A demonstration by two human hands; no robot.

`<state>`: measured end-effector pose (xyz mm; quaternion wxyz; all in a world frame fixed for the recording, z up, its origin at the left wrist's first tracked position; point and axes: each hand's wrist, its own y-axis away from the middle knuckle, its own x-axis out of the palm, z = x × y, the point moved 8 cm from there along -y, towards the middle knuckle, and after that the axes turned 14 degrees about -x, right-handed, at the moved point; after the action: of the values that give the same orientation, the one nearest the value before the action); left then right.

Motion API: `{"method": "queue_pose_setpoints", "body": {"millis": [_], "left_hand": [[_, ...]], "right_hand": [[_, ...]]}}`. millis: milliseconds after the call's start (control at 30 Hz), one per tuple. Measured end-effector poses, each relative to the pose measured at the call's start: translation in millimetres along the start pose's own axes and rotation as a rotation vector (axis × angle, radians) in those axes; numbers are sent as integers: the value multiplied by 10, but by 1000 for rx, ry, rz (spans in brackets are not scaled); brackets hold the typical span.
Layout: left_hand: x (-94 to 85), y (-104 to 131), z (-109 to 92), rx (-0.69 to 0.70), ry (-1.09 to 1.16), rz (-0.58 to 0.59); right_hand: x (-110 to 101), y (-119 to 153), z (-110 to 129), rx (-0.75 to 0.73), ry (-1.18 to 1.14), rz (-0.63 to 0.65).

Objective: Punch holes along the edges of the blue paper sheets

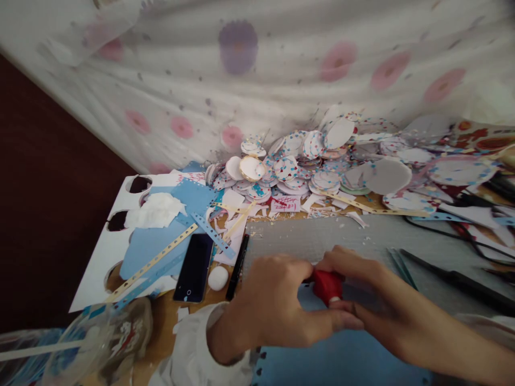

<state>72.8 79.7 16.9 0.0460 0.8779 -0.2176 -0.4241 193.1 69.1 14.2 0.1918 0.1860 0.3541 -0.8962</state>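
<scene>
a pale curtain (281, 102) printed with pink and purple flowers hangs behind a wooden table (163, 338). a grey mat (298, 236) covers much of the table. along the back, white paper discs (300, 163) are heaped in a long pile, many with dotted, coloured rims. at the left, a white card (96, 268) with round holes lies partly under blue paper (156, 252). a blue sheet (338, 359), with small notches along its edge, spreads below the left hand (273, 305) and the right hand (390, 297). a long black tool (462, 281) lies at the right. left of the hands lie a dark phone (195, 268) and a black pen (238, 267). the red punch (326, 287) is between the two hands, at the sheet's far edge. the right thumb and forefinger grip it; the left fingers are bent beside it, thumb stretched out, and whether they hold punch or paper i cannot tell. a round white case (218, 278) sits between phone and pen.
</scene>
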Motion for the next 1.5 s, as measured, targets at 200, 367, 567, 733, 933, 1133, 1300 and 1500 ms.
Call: {"method": "queue_pose_setpoints", "body": {"millis": [200, 367, 567, 733, 933, 1133, 1300, 1500], "left_hand": [[9, -51, -47, 62, 69, -1], [5, -7, 42, -63, 140, 124], [-18, 53, 178, -110, 8, 253], [-100, 43, 247, -168, -9, 189], [-72, 36, 215, -176, 34, 169], [-79, 78, 145, -90, 42, 202], [-113, 97, 70, -37, -45, 103], [4, 22, -19, 40, -107, 25]], "right_hand": [[-9, 32, -142, 71, -54, 0], [3, 27, -74, 40, -86, 75], [46, 12, -86, 152, -80, 222], [37, 37, -141, 182, -103, 242], [71, 62, -143, 157, -114, 196], [30, 48, -76, 37, -29, 99], [48, 22, -39, 29, 30, 136], [49, -6, -1, 21, 0, 102]]}}
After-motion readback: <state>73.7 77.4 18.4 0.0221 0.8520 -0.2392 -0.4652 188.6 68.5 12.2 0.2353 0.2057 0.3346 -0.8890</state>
